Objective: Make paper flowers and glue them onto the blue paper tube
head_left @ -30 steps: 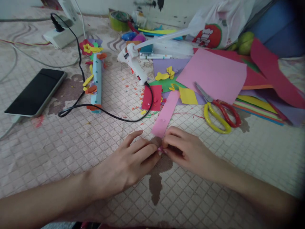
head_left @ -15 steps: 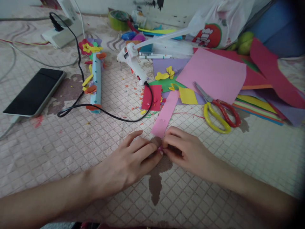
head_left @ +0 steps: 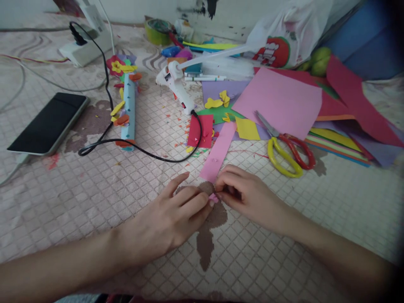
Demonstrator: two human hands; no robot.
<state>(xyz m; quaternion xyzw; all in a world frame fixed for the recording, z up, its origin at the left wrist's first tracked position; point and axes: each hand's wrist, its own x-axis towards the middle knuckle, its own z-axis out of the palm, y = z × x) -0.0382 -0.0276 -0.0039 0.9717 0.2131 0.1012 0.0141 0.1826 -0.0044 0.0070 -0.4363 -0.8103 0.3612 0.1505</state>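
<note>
A small pink paper piece (head_left: pixel 213 198) is pinched between the thumb and fingers of my left hand (head_left: pixel 176 212), low over the tablecloth. From the other side, the closed fingertips of my right hand (head_left: pixel 244 189) meet its edge; whether they grip it too is hard to make out. Fingers hide part of the piece, so its full shape does not show. Just beyond my hands lies a pink paper strip (head_left: pixel 217 153). Scissors (head_left: pixel 285 153) with one yellow and one red handle rest to the right, their blades on a pink sheet (head_left: pixel 280 99).
A white glue gun (head_left: pixel 176 86) stands at the back, its black cord looping across the cloth. To the left are a light-blue stick decorated with paper flowers (head_left: pixel 128 109) and a phone (head_left: pixel 49 122). Coloured sheets, yellow cutouts (head_left: pixel 217 101) and a plastic bag (head_left: pixel 293 33) fill the back right.
My right fingertips have drawn slightly back from the pink piece, and more of it shows between the hands. The view has shifted a little.
</note>
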